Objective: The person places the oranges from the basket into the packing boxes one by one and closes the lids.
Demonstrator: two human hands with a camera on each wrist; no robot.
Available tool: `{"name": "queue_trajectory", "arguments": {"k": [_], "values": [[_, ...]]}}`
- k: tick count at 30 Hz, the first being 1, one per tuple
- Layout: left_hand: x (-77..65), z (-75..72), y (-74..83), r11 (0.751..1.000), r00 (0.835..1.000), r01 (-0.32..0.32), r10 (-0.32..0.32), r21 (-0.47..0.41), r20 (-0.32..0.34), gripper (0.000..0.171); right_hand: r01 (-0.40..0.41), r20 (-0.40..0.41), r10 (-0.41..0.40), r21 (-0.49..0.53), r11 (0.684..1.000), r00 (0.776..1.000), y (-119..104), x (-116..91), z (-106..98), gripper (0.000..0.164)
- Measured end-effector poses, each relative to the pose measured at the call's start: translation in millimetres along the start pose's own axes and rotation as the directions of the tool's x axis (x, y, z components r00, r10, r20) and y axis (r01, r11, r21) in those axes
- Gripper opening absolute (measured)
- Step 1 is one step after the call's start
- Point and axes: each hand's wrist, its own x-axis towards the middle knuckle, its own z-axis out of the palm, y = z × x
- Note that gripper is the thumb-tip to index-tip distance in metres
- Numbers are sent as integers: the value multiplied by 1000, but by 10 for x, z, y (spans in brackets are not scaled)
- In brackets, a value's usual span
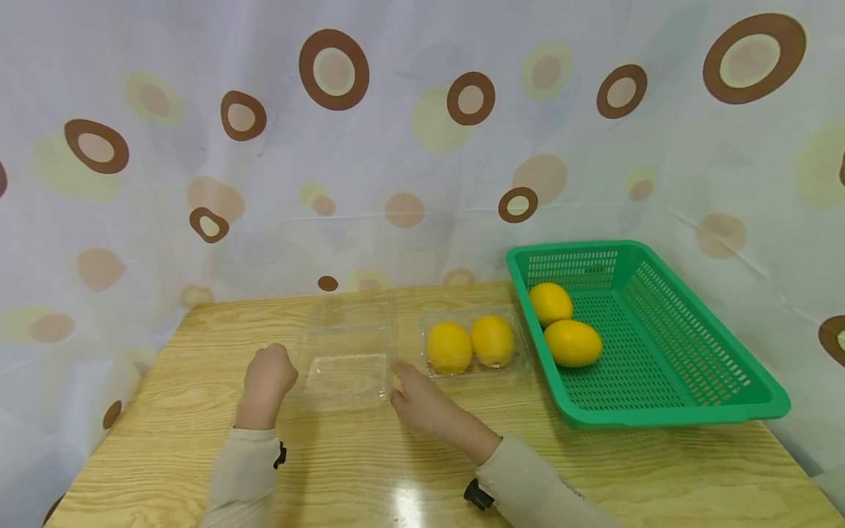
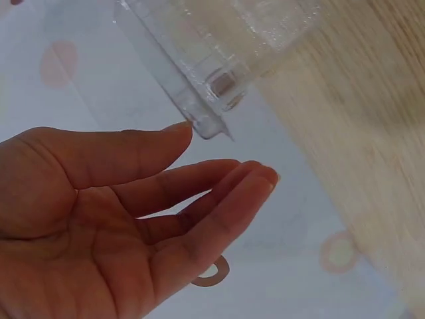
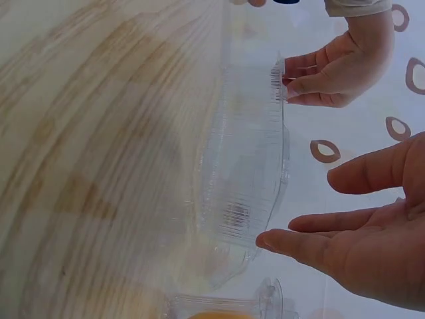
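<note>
A clear plastic clamshell box [image 1: 348, 375] sits on the wooden table, its lid [image 1: 356, 312] folded back toward the wall. At its left side is my left hand [image 1: 269, 378]; in the left wrist view the thumb [image 2: 156, 149] is beside the box corner, with a gap between thumb and relaxed fingers. On the right side, my right hand [image 1: 425, 402] has its fingers extended, and the index fingertip [image 3: 269, 240] meets or nearly meets the box edge. Just right of it stands a second clear box [image 1: 478, 372] with two yellow, lemon-like fruits [image 1: 449, 348].
A green slotted basket [image 1: 660, 414] occupies the table's right side, with two more yellow fruits [image 1: 573, 343] along its left wall. Behind the wooden table [image 1: 165, 440] hangs a pale curtain [image 1: 396, 147] with brown and yellow rings.
</note>
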Motion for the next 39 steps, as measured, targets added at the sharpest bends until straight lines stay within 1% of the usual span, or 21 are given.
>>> {"name": "queue_trajectory", "arguments": {"k": [4,9,10,14,16,21,26,31,35,39], "values": [[12,15,-33,999,999,6,-5,-39,34,13,-7,9,7,-25,1000,1000,22,1,16,47],[22,17,-30,997,999,-7,10,-76,46,9,0,8,0,-43,999,1000,41,6,12,47],[27,19,-26,997,999,-10,14,-83,47,12,0,8,0,-47,999,1000,43,7,11,47],[49,31,-5,995,999,-27,31,-93,44,34,-5,14,6,-53,999,1000,44,0,1,47],[59,41,8,995,999,-37,40,-92,36,39,-12,14,13,-53,999,1000,41,-8,-10,47],[80,58,49,994,998,-50,53,-96,35,41,-20,0,21,-76,997,1000,41,-41,-34,47],[97,95,81,994,997,-51,57,-99,57,42,-4,-9,3,-117,993,1000,38,-110,-51,48],[108,129,102,993,996,-51,58,-105,70,42,14,-4,-15,-134,991,1000,2,-210,-85,48],[122,149,108,992,995,-67,74,-106,64,43,46,14,-45,-152,987,999,-20,-280,-113,47],[140,178,107,992,995,-82,87,-96,48,42,56,33,-52,-149,987,998,-34,-345,-143,46]]}}
